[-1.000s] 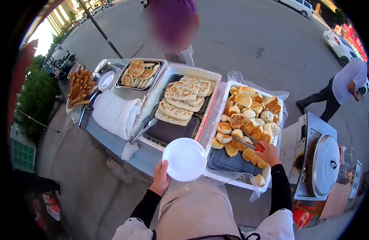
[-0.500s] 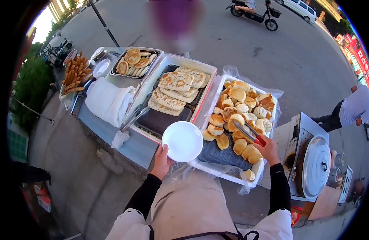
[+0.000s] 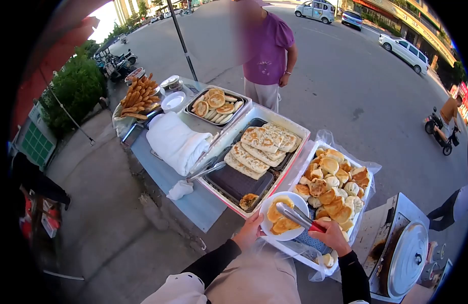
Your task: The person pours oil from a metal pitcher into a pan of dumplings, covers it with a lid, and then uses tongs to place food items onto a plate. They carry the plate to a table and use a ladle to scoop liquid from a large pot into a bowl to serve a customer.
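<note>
My left hand (image 3: 248,234) grips the rim of a white plate (image 3: 297,234), held over the near-left corner of a white foam box (image 3: 298,261). Golden pan-fried buns (image 3: 281,226) lie on this plate. My right hand (image 3: 331,237) is closed on the red handles of metal tongs (image 3: 298,215), whose tips reach over the plate, right at the buns. Browned and pale buns (image 3: 340,190) fill much of the foam box behind my hands. Left of the plate, a dark tray (image 3: 239,183) carries flatbreads (image 3: 264,147) and a small browned piece (image 3: 249,201).
A second pair of tongs (image 3: 206,172) rests near a folded white cloth (image 3: 178,142). Round breads (image 3: 213,104) and fried dough sticks (image 3: 138,96) sit farther back. A lidded pan (image 3: 407,261) stands at right. A person in purple (image 3: 267,50) is across the stall.
The plate was bare and now bears buns. The tongs have moved from the foam box to over the plate. My view has turned, bringing more of the person in purple into sight.
</note>
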The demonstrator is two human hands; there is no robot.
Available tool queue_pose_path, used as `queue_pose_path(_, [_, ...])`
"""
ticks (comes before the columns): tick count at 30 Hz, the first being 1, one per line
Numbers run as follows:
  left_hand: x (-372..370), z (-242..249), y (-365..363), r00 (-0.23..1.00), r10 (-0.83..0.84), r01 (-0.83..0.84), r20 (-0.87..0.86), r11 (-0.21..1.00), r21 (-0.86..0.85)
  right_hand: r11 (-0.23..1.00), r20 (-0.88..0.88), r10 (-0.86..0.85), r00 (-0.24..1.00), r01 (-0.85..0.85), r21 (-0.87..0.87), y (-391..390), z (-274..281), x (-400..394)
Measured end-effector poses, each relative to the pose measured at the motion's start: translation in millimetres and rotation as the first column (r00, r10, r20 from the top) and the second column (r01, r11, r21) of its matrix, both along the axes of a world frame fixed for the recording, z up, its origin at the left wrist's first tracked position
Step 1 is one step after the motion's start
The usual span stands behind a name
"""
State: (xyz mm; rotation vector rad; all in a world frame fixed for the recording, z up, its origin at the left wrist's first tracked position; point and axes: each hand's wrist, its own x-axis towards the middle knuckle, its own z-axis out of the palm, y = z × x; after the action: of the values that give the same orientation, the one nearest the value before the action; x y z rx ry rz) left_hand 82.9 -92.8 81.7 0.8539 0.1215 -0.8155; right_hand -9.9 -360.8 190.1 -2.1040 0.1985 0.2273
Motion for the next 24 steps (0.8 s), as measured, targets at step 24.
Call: queue_pose_path(24, [1.7,-1.5,89.2,0.974,0.219,-0.222,0.065,0.974,0.05,0.617,0.097,-0.125,0.987,0.154,-0.771,-8.6,-77.9,-72.1])
